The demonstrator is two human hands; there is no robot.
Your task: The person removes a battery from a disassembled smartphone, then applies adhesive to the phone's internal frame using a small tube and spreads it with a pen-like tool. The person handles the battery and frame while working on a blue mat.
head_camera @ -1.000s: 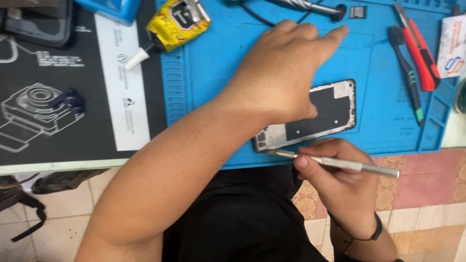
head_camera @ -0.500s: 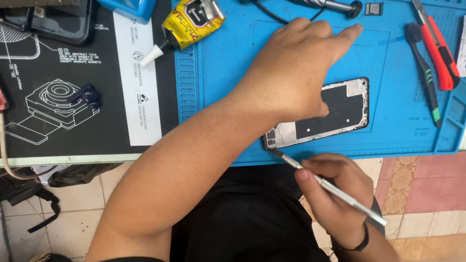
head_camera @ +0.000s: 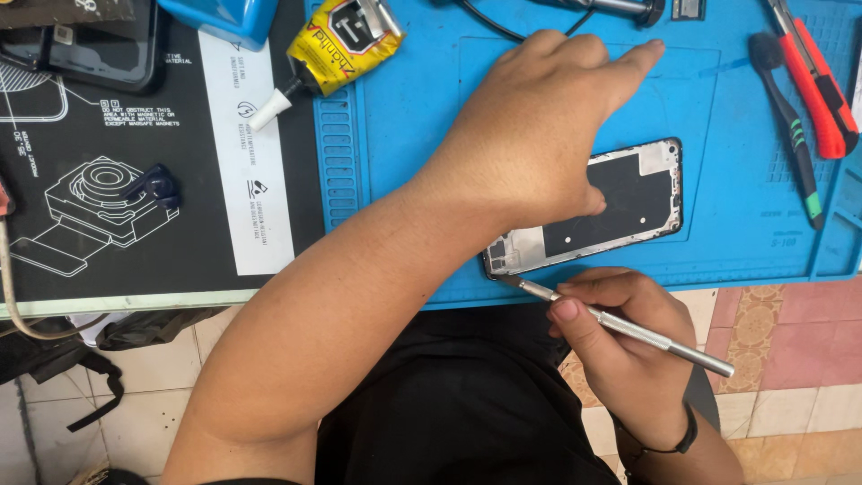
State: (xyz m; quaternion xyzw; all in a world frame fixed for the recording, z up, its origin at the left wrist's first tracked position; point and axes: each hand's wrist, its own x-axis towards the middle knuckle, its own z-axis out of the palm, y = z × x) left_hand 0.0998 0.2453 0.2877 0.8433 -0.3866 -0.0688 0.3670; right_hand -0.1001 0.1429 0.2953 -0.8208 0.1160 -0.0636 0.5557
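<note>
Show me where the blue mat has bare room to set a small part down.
Bare blue mat lies between the yellow glue tube and the left hand, and between the phone frame and the black brush. It is crowded at the mat's near edge, where the right hand works the metal tool.

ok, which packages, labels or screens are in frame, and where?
Glue tube: top centre, on the blue mat's edge, yellow and black, white nozzle.
White label strip: upright band on the black mat, small dark print.
Phone frame: blue mat, under the left hand, black and silver back, no lit display.
</note>
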